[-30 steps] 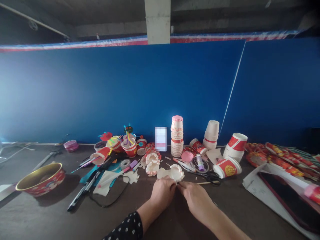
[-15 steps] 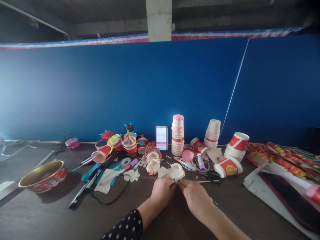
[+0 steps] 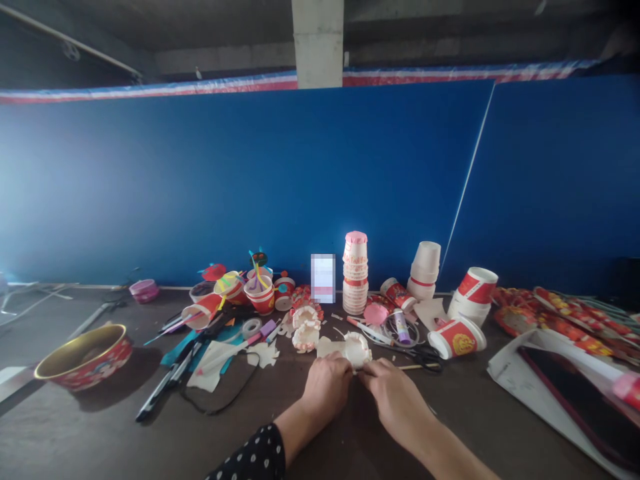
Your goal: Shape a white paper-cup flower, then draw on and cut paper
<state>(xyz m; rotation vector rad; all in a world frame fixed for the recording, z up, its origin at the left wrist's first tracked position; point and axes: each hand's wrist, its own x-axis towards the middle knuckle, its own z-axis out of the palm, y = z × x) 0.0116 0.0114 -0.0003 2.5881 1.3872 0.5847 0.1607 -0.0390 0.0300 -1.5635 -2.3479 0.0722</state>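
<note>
1. The scalloped white paper cup (image 3: 357, 347), lower centre of the frame, is held at its near edge by the narrowed fingers of the left hand (image 3: 326, 387) and right hand (image 3: 393, 393).
2. It lies just beyond both; neither is clearly nearer. No long axis is shown.
3. Red marks on the cup stack (image 3: 355, 267) cannot be read; a gold emblem is printed on the tipped cup (image 3: 457, 338), lower right.

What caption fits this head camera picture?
Two hands pinch a white ruffled paper piece before stacked cups.
</note>
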